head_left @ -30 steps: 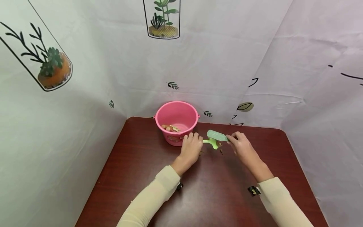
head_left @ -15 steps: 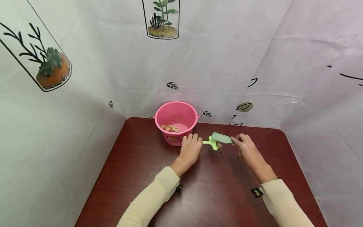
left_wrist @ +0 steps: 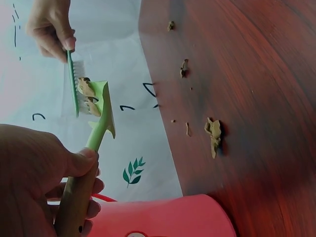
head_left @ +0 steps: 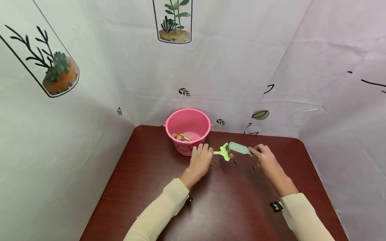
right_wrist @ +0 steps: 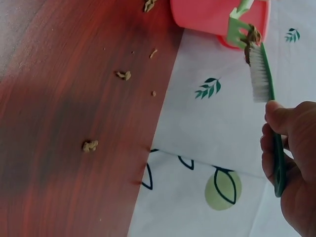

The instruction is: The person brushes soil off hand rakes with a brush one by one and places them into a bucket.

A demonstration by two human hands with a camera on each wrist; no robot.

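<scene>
My left hand (head_left: pixel 200 159) grips the brown handle (left_wrist: pixel 76 202) of a small light-green hand rake (head_left: pixel 224 152). Its pronged head points right, above the table. Brown dirt-like clumps (left_wrist: pixel 87 89) cling to the prongs. In my right hand (head_left: pixel 266 164) is a green-backed scrubbing brush (head_left: pixel 239 148), its handle held between thumb and fingers (right_wrist: pixel 275 118). The brush's white bristles (right_wrist: pixel 259 74) face the rake, and their tip end appears to touch the clumps in the right wrist view. In the head view the bristles are hidden under the brush's back.
A pink bucket (head_left: pixel 194 122) stands behind my left hand, with several wooden-handled pieces (head_left: pixel 181 137) inside. Fallen brown crumbs (left_wrist: pixel 214 136) lie scattered on the dark red table (head_left: pixel 229 207) beneath the tools. Patterned white cloth (head_left: pixel 229 73) hangs behind the table.
My right hand and the brush have moved right and slightly toward me, uncovering more of the rake's head. The left hand and rake have shifted slightly left. A crumb near the right hand has come into view.
</scene>
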